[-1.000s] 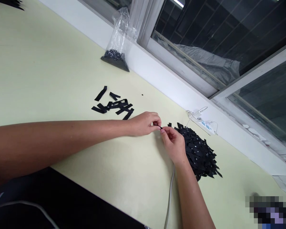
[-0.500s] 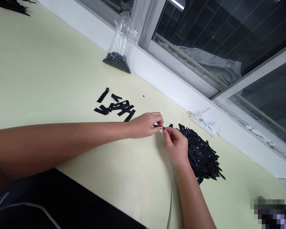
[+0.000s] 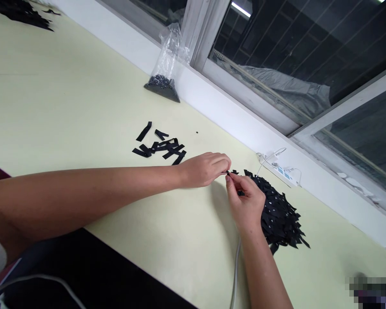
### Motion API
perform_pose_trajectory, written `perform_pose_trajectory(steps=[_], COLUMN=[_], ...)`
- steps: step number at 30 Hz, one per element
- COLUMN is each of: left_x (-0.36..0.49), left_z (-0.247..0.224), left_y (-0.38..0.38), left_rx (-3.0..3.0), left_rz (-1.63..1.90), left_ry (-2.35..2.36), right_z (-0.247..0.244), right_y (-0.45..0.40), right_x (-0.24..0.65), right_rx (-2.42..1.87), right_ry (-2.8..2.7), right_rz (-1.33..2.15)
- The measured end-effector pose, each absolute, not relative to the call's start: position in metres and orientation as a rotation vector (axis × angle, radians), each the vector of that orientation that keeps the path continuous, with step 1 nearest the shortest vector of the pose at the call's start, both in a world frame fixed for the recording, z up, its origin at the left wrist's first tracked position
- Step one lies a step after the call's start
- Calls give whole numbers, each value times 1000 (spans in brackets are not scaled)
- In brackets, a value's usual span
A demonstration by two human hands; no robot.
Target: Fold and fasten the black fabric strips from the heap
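Note:
Over the pale table (image 3: 180,240), my left hand (image 3: 206,169) and my right hand (image 3: 247,199) meet fingertip to fingertip. Both are closed in a pinch on a small black strip (image 3: 227,172), mostly hidden by the fingers. Just right of my right hand lies a large heap of black strips (image 3: 281,214), dotted with small shiny spots. Beyond my left forearm several loose black strips (image 3: 169,148) lie scattered, some crossing each other.
A clear plastic bag (image 3: 165,79) with small dark pieces stands against the white ledge. A power strip (image 3: 283,172) with white cables sits by the window. A grey cable (image 3: 236,270) runs near my right forearm. More black material (image 3: 19,15) lies far left.
My hands have moved slightly right with the view, still pinching together. The left fingers have curled further over the strip, so less of it shows.

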State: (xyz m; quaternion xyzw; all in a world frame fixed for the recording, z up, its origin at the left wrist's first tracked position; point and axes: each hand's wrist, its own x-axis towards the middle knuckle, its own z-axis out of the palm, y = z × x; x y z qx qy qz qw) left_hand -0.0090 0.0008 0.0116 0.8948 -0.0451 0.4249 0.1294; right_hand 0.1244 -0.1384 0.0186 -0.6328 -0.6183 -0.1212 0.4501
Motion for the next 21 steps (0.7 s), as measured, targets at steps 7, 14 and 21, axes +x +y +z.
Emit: perform_pose_trajectory(steps=[7,14,21], left_x=[-11,-15,-17], left_z=[16,23,27], left_y=[2,-2,-6], left_rx=[2724,2709,2698], left_rz=[1323,1359,1242], left_ry=[-133,-173,-124], right_z=[22,21,15], right_y=[-140,-141,-146], right_x=[121,122,130], right_rx=[-1485,-1403,-1500], right_ry=[-1567,-1620,-1626], right_rz=[-513,-815,-828])
